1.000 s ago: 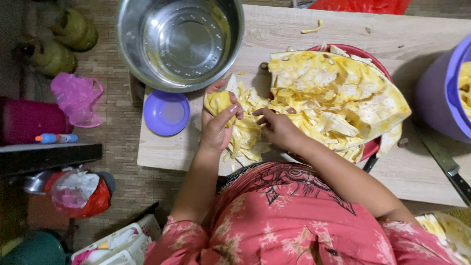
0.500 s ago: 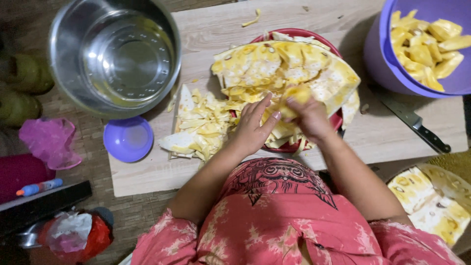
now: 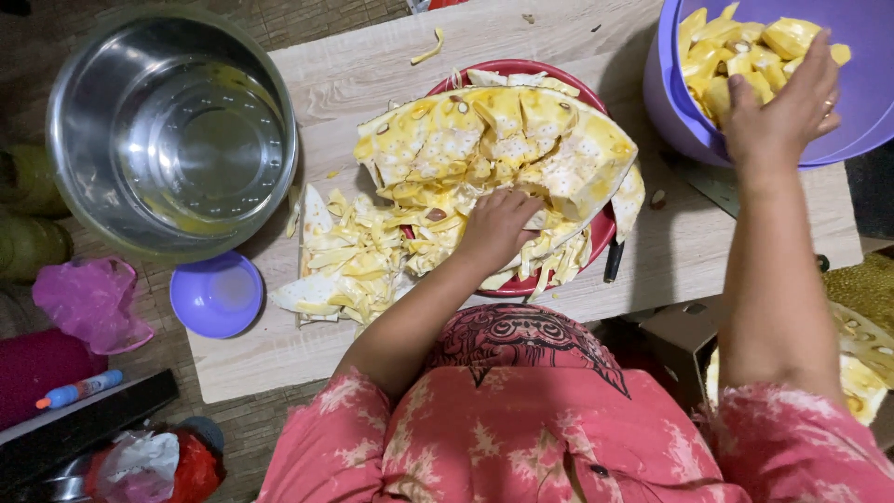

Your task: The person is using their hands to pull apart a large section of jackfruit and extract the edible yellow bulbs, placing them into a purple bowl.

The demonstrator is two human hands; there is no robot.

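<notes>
Home food-preparation spot, floor level. Low wooden board table set on woven floor matting. Household ware: large steel basin, small purple plastic bowl, purple plastic tub holding yellow jackfruit pods, red plate piled with cut jackfruit. Domestic clutter alongside: pink plastic bag, marker pen.

**Where things lie on the table**

The plate sits mid-table, heaped with jackfruit pieces. Scraps lie left of it. A steel bowl overhangs the far-left corner, a small lid near it. The tub, holding fruit pods, stands at the right. A knife handle touches the plate's right edge.
</notes>
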